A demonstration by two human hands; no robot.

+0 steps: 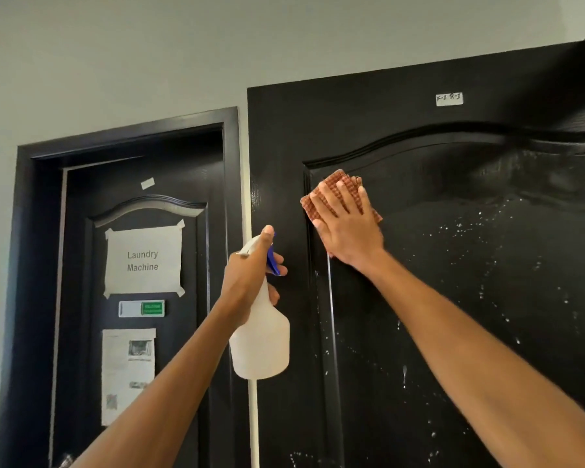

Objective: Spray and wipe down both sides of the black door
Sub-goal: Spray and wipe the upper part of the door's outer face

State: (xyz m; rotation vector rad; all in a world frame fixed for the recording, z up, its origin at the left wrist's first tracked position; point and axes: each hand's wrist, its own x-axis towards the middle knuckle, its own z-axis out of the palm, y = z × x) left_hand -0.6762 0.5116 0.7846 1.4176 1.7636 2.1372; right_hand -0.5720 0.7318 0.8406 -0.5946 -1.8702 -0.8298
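The black door (453, 265) fills the right half of the view, standing open, its panel flecked with white spray droplets. My right hand (347, 224) lies flat with straight fingers on an orange checked cloth (331, 185), pressing it against the upper left corner of the door's raised panel. My left hand (250, 275) grips the neck of a white spray bottle (260, 342) with a blue trigger, held upright in front of the door's left edge. A small white label (449, 98) sits near the door's top.
A second black door (132, 298) in its frame stands to the left, carrying a taped "Laundry Machine" sign (143, 260), a green and white slider sign (142, 308) and a printed notice (128, 373). Grey wall (115, 55) runs above both doors.
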